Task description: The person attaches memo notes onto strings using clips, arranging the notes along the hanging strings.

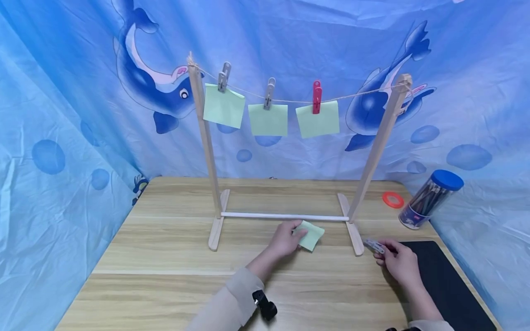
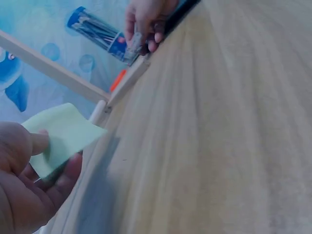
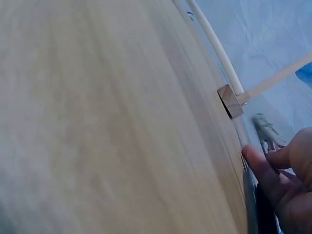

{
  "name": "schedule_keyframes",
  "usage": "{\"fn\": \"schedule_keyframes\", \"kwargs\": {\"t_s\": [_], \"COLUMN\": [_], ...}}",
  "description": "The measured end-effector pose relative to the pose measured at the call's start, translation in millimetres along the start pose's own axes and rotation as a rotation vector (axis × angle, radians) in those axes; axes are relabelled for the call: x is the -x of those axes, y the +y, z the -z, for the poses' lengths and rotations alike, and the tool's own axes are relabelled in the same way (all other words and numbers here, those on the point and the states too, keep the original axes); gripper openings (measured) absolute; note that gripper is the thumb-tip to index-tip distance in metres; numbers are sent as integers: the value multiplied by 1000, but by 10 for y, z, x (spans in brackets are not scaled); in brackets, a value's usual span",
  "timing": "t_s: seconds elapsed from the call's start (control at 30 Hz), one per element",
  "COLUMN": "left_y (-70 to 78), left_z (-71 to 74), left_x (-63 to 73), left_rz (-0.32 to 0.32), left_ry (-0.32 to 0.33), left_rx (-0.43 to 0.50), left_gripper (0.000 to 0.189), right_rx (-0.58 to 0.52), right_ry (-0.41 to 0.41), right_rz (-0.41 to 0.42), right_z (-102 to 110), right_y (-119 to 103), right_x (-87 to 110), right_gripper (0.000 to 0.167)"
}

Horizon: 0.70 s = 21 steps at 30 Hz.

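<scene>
Between thumb and fingers, my left hand (image 1: pixel 285 240) pinches a pale green sticky note (image 1: pixel 311 236) in front of the rack's white crossbar (image 1: pixel 285 215). In the left wrist view the same sticky note (image 2: pixel 66 134) lies over the fingers with the thumb on top. My right hand (image 1: pixel 400 263) holds a grey clothespin (image 1: pixel 374 245) near the rack's right foot (image 1: pixel 352 230). The clothespin (image 3: pixel 267 131) points away from the fingertips in the right wrist view. Three green notes (image 1: pixel 224 105) hang from a string (image 1: pixel 285 100), clipped by two grey clothespins (image 1: pixel 269 93) and a red clothespin (image 1: pixel 317 97).
Wooden posts (image 1: pixel 378 147) hold the string up at both ends. Right of the rack are a red ring (image 1: pixel 393 199) and a blue-lidded clear jar (image 1: pixel 430 199) of pencils. A black mat (image 1: pixel 445 280) lies beneath the right forearm. A blue dolphin curtain (image 1: pixel 285 50) surrounds the wooden table (image 1: pixel 165 248).
</scene>
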<state>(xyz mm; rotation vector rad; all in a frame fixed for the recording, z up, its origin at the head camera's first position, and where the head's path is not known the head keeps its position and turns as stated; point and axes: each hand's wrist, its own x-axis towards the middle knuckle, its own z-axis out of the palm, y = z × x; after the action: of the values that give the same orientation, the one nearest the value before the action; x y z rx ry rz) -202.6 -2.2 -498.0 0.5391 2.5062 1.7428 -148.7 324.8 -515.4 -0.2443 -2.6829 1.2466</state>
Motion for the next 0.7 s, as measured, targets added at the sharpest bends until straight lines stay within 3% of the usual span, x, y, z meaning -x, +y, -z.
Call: {"fn": "schedule_keyframes", "kwargs": {"t_s": [0.1, 0.27, 0.37, 0.53, 0.63, 0.7], "left_y": [46, 82, 89, 92, 89, 131], "left_z": [45, 83, 98, 110, 112, 124], "left_x": [-20, -58, -59, -47, -39, -19], "left_rz": [98, 201, 220, 221, 222, 224], "left_ry": [36, 146, 178, 181, 182, 182], "left_rx": [196, 371, 416, 461, 455, 443], "left_gripper": [15, 20, 21, 23, 23, 22], "right_rx": [-91, -11, 121, 313, 394, 430], "right_ry": [-22, -64, -92, -130, -175, -214], "right_rz": [-56, -11, 65, 165, 181, 147], "right_z": [12, 70, 117, 180, 211, 227], "right_y": [-3, -12, -25, -58, -99, -146], "right_x": [-11, -27, -32, -29, -23, -20], "right_gripper": [23, 32, 43, 42, 44, 40]}}
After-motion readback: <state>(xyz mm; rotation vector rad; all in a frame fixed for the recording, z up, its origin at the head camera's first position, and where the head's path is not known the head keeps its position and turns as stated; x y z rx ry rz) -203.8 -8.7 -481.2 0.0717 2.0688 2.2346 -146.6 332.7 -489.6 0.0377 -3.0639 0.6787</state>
